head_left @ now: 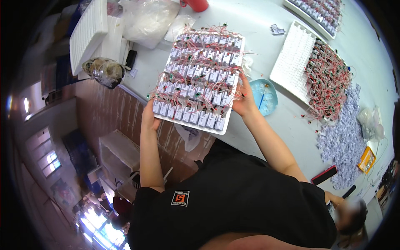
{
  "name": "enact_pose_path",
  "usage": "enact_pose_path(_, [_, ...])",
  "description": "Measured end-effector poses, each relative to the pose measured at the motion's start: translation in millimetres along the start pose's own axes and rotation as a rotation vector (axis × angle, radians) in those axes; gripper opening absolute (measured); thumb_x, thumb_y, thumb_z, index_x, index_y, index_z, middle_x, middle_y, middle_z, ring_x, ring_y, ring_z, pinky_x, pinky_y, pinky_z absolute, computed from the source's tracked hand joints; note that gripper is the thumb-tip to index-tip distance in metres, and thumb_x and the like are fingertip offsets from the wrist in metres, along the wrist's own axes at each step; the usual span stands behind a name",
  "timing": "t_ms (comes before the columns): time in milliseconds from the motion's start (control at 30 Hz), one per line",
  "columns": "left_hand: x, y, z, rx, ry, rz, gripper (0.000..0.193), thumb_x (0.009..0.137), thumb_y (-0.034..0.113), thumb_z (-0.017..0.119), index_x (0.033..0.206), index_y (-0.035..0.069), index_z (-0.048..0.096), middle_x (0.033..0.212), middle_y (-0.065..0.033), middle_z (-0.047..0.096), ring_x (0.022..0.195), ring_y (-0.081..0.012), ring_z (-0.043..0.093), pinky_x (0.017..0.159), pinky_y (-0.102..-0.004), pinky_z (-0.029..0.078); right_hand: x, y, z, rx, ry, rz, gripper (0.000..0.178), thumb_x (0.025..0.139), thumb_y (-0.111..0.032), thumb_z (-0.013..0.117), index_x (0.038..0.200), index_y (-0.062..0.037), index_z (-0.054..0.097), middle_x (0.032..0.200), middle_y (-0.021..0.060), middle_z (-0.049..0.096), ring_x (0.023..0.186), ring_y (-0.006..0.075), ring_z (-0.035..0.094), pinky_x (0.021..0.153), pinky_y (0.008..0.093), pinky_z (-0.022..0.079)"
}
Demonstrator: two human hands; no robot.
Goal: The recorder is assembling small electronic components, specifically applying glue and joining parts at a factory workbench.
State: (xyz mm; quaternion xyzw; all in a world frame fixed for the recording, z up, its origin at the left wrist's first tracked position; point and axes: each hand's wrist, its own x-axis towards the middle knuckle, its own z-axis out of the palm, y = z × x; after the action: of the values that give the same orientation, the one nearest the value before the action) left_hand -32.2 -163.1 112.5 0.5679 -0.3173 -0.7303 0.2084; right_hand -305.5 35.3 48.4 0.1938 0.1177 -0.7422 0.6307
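I hold a white foam tray filled with rows of small white plastic parts that trail thin red and white wires. My left hand is closed on its near left corner. On the right edge my right hand grips the same tray, thumb at the rim, with most fingers hidden beneath. The tray is tilted slightly and seems to be held over the table's front edge. Beside my right hand lies a light blue dish with a thin blue stick in it.
On the white table, to the right, a white tray sits beside a heap of wired parts and a pile of loose white pieces. Stacked foam trays, plastic bags and a tape roll stand left. Another person is at lower right.
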Motion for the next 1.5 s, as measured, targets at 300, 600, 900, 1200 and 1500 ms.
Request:
enact_pose_path(300, [5.6,-4.6,-4.6,0.016,0.022,-0.011,0.037,0.103,0.024,0.040,0.127,-0.001,0.054,0.120,-0.0114,0.064,0.109,-0.0248,0.063,0.095,-0.0412,0.050,7.7,2.5,-12.9,-0.011,0.034,-0.060,0.053,0.099,-0.044,0.048,0.138,-0.0079,0.047,0.130,0.0132,0.059,0.117,0.0300,0.057,0.101,0.0493,0.045])
enact_pose_path(600, [0.6,-6.5,2.4,0.021,0.081,0.011,0.035,0.101,0.022,0.042,0.125,0.001,0.056,0.118,-0.0098,0.065,0.106,-0.0231,0.064,0.092,-0.0391,0.051,3.3,-2.2,-5.7,-0.020,0.030,-0.033,0.047,0.101,-0.042,0.045,0.135,-0.0095,0.050,0.129,0.0100,0.060,0.115,0.0277,0.059,0.097,0.0479,0.049])
enact_pose_path(900, [-4.6,-5.7,1.1,0.003,0.087,0.013,0.034,0.101,0.021,0.043,0.122,0.000,0.057,0.115,-0.0101,0.066,0.105,-0.0225,0.064,0.092,-0.0392,0.051,-0.5,-2.2,-0.2,-0.034,-0.003,0.017,0.047,0.102,-0.041,0.041,0.136,-0.0093,0.048,0.130,0.0101,0.059,0.114,0.0274,0.060,0.097,0.0487,0.050])
enact_pose_path(1200, [-5.5,-6.3,9.9,0.011,0.090,0.024,0.036,0.101,0.020,0.041,0.125,-0.003,0.056,0.118,-0.0121,0.065,0.107,-0.0236,0.063,0.094,-0.0393,0.051,1.5,-1.8,-4.2,-0.018,0.068,-0.019,0.053,0.101,-0.043,0.042,0.136,-0.0035,0.049,0.129,0.0160,0.059,0.115,0.0316,0.059,0.099,0.0483,0.047])
enact_pose_path(1500, [-6.3,-6.4,15.4,-0.006,0.086,0.045,0.036,0.102,0.023,0.044,0.126,-0.002,0.056,0.118,-0.0111,0.065,0.107,-0.0210,0.063,0.091,-0.0365,0.050,2.9,-0.1,-8.2,-0.044,0.034,-0.039,0.050,0.102,-0.041,0.042,0.138,-0.0075,0.047,0.132,0.0125,0.058,0.117,0.0303,0.058,0.101,0.0485,0.047])
